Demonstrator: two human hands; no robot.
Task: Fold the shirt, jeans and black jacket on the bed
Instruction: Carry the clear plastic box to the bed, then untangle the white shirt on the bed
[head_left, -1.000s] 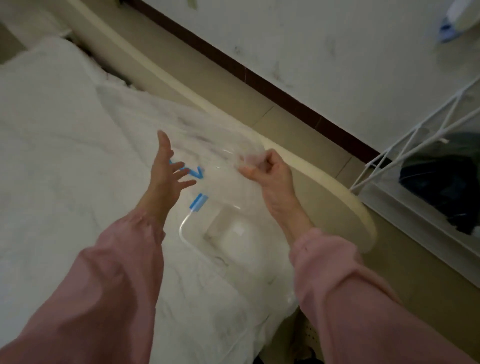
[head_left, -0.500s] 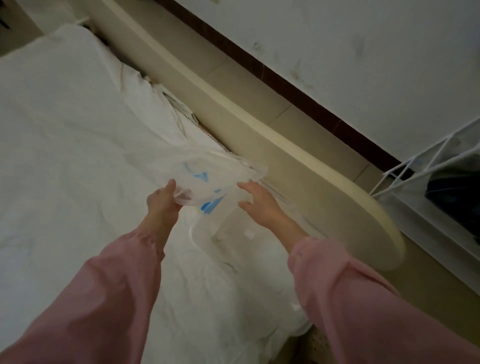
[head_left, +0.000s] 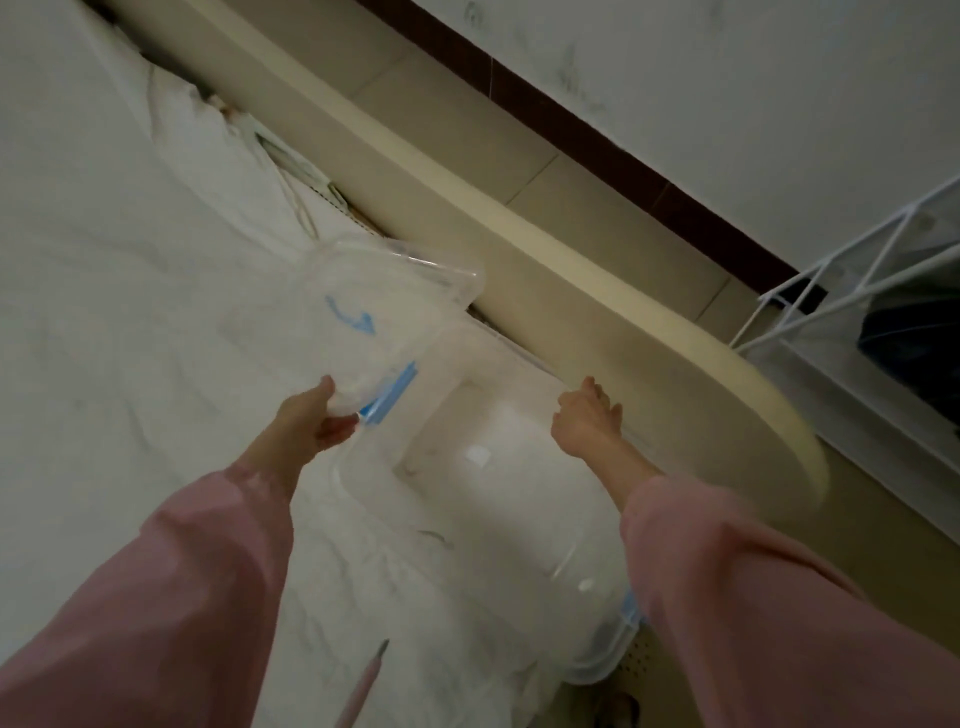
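On the bed (head_left: 104, 312) sits a clear plastic box (head_left: 493, 493); the left hand (head_left: 306, 426) pinches the edge of its transparent lid (head_left: 363, 301), tilted above the sheet; the right hand (head_left: 587, 415) spreads loose fingers near the box's far rim, holding nothing; dark fabric (head_left: 909, 332) lies in the wire rack (head_left: 831, 291) beside the bed; whether it is the jacket cannot be told.

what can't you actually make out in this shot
- Dark bundle in the wire rack: head view, cut by the right edge and crossed by the wires; which garment it is stays unclear.
- No shirt or jeans seen: the bed runs off the left and top edges.
- Clear box: near corner hidden by the right sleeve; contents blurred.
- Right hand: motion-blurred, contact with the box rim unclear.
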